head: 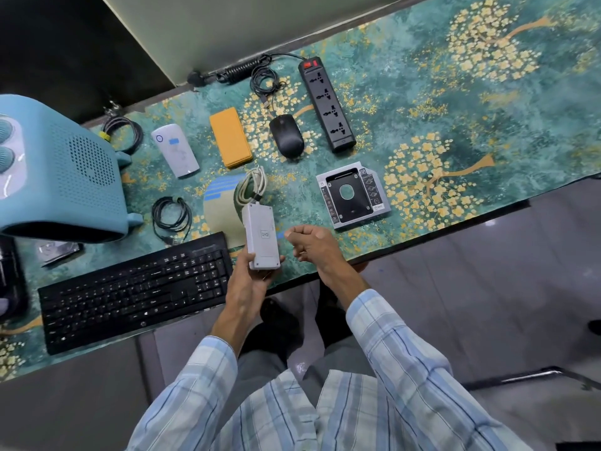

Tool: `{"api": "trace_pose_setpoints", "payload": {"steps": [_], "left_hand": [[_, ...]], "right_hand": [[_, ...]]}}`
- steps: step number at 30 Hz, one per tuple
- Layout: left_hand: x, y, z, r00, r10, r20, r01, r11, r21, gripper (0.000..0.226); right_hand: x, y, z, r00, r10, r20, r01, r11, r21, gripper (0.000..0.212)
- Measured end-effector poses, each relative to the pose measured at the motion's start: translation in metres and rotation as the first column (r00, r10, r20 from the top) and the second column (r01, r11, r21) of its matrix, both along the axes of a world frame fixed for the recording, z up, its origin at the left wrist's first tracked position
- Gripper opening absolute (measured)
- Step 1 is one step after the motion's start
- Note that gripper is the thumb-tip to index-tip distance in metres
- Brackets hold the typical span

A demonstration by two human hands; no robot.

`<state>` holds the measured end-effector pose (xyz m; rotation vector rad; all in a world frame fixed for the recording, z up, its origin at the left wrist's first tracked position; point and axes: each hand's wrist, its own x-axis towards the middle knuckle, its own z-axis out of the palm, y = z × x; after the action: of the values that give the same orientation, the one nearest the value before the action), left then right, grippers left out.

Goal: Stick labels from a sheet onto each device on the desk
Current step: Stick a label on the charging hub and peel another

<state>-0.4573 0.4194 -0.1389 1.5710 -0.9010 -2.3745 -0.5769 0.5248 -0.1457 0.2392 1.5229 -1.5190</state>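
Firmly in left hand point(248, 281): grey adapter point(262, 234)

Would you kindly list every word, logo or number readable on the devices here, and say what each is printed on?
Grey rectangular adapter held in the left hand: a boxed logo, its letters too blurred to read.
Black keyboard: a round logo on the front edge and key legends, too small to read.
Silver drive caddy: stickers with icons and print, unreadable.
Black power strip: no legible text.
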Motion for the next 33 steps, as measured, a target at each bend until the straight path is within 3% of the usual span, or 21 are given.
{"api": "trace_pose_setpoints", "payload": {"steps": [13,19,21,23,25,27,30,33], "left_hand": [[-0.006,0.001,0.001,1.000,0.017,-0.026,-0.015,0.998,0.061,0.044],[-0.004,-0.001,-0.006,0.999,0.036,0.001,-0.036,0.997,0.072,0.044],[-0.005,0.002,-0.005,1.000,-0.024,0.020,0.024,1.000,0.008,0.037],[-0.008,0.009,-0.003,0.985,-0.160,0.064,0.168,0.974,-0.155,0.039],[-0.012,0.016,-0.007,0.938,-0.298,0.176,0.345,0.854,-0.389,0.053],[-0.017,0.024,-0.009,0.878,-0.384,0.284,0.477,0.671,-0.568,0.063],[-0.024,0.034,-0.012,0.784,-0.453,0.423,0.614,0.475,-0.630,0.078],[-0.030,0.042,-0.005,0.657,-0.527,0.538,0.732,0.279,-0.621,0.088]], "right_hand": [[0.018,-0.025,-0.011,0.991,0.094,-0.096,-0.088,0.994,0.072,0.012],[0.023,-0.024,-0.020,0.974,0.067,-0.215,-0.012,0.969,0.246,0.028],[0.021,-0.021,-0.022,0.965,0.035,-0.261,0.040,0.960,0.276,0.028],[0.018,-0.020,-0.023,0.958,0.027,-0.285,0.050,0.965,0.257,0.016],[0.016,-0.020,-0.022,0.954,0.017,-0.300,0.054,0.973,0.226,0.003],[0.011,-0.020,-0.021,0.949,-0.017,-0.315,0.095,0.967,0.236,0.017],[0.003,-0.013,-0.013,0.916,0.016,-0.400,0.110,0.950,0.291,0.025],[0.000,-0.006,-0.015,0.821,0.129,-0.556,0.106,0.922,0.371,0.023]]}}
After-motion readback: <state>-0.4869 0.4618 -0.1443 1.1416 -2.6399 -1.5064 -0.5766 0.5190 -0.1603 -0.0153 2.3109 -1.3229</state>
